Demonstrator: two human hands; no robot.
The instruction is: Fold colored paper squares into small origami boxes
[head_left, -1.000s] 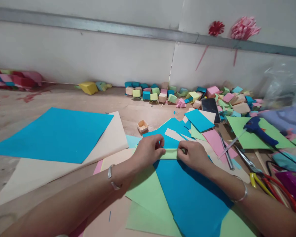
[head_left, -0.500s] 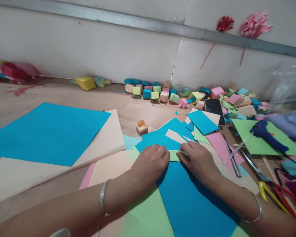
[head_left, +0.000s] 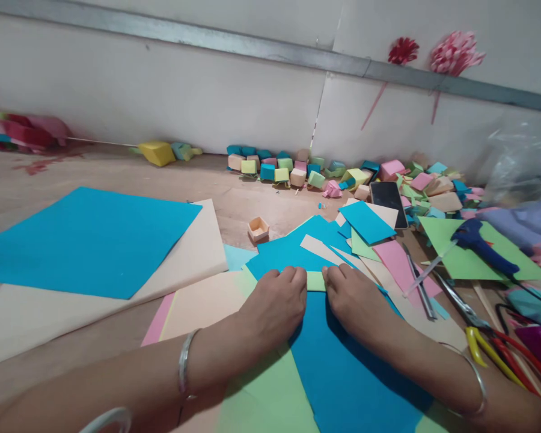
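Observation:
Between my two hands lies a narrow light-green paper strip (head_left: 316,281), on top of a large blue sheet (head_left: 356,367). My left hand (head_left: 275,300) is closed with curled fingers at the strip's left end. At its right end my right hand (head_left: 354,294) pinches the paper, thumb and fingers together. The fingertips and the strip's ends are partly hidden by the hands. Just beyond them are more blue paper pieces (head_left: 293,252) and a cream paper strip (head_left: 320,249). Under the blue sheet shows a larger green sheet (head_left: 265,391).
A small open paper box (head_left: 258,229) stands behind my hands. To the right lie a glue gun (head_left: 487,246), scissors (head_left: 466,313), a craft knife (head_left: 420,285) and a phone (head_left: 388,201). Several folded paper boxes (head_left: 282,175) line the wall. A big blue sheet (head_left: 90,240) lies left.
My right hand has shifted slightly, its fingers now more curled on the green strip. My left hand stays almost where it was. The view has moved a little.

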